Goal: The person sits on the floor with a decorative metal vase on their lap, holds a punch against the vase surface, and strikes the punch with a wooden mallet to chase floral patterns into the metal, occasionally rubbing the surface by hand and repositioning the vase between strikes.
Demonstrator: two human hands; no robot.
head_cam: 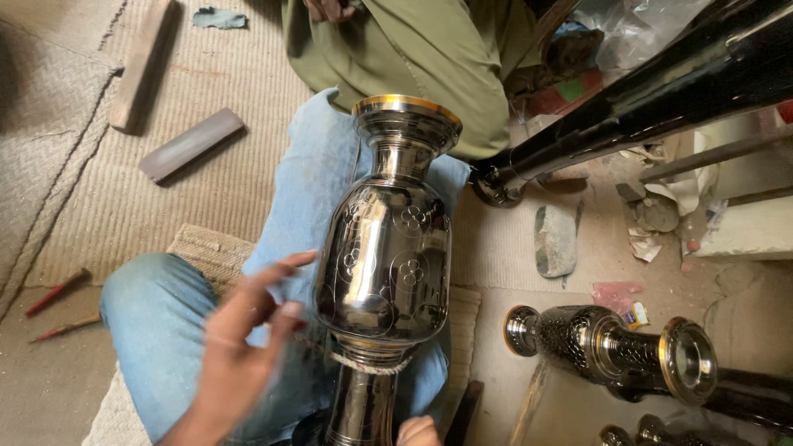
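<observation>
Our right hand barely shows at the frame's bottom edge beside the vase's foot; its grip we cannot tell. Our left hand, open and empty, should brush the engraved dark metal vase lightly, keeping it steady across our denim-clad leg.

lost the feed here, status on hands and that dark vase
Left hand open, blurred, beside the dark polished metal vase across the lap. Right hand barely visible at its base. Cord looped round the neck.
</observation>
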